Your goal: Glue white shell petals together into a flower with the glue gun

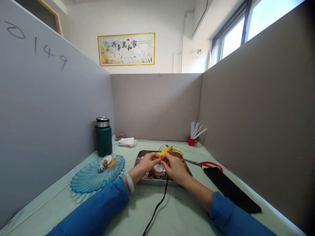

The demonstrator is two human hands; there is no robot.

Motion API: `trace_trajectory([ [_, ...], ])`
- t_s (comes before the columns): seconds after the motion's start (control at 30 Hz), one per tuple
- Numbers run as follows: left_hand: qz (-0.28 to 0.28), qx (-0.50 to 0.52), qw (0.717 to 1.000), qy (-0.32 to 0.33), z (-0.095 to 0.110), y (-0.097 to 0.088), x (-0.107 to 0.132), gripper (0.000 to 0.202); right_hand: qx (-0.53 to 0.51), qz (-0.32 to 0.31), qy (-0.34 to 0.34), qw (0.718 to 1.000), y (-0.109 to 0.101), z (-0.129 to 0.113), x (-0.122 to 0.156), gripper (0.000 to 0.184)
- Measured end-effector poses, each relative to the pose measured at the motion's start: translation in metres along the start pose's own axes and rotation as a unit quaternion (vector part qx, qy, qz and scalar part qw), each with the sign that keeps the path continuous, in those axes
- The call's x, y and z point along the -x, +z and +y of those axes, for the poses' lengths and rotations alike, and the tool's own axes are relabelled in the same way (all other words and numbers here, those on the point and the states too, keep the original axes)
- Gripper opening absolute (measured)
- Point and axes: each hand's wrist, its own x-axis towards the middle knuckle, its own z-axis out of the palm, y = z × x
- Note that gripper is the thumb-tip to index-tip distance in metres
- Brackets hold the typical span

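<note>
Item, left hand point(149, 163) and right hand point(176, 168): I log both sets of fingers drawn in, tips meeting. A speck of red shows between them; whether they are clamped on it I cannot tell.

Item, white disc point(158, 168): just under the fingertips, within the tray; contact unclear.

Item, metal tray point(152, 182): beneath the fingers, strewn with small pieces I cannot sort from here. Hazard: a loosened pinch could drop something tiny among them, hard to find again.

Item, black cord point(157, 208): nearer to me than the fingers, running up across the tray's near rim. Hazard: a snagging wrist could tug it, and perhaps whatever it feeds.

Item, yellow tool point(164, 151): just beyond the fingers; should its working end be hot, a forward slip could mean a burn.

Item, blue plate point(86, 178): left of the fingers, small ornaments on it. Hazard: the left sleeve lies near; an outward elbow could nudge it.

Item, red-handled scissors point(211, 164): right of the fingers, blades towards the tray; a careless rightward reach could meet them.

Item, green bottle point(103, 141): farther off, beyond the plate, upright on the worktop point(187, 213).
</note>
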Motion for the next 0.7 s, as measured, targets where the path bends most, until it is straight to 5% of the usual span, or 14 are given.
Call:
trace_trajectory([
  [0.7, -0.002, -0.009, 1.000, 0.000, -0.0037, -0.0014, -0.0020, 0.030, -0.009, -0.010, -0.002, 1.000, 0.0007, 0.0002, -0.0005, 0.013],
])
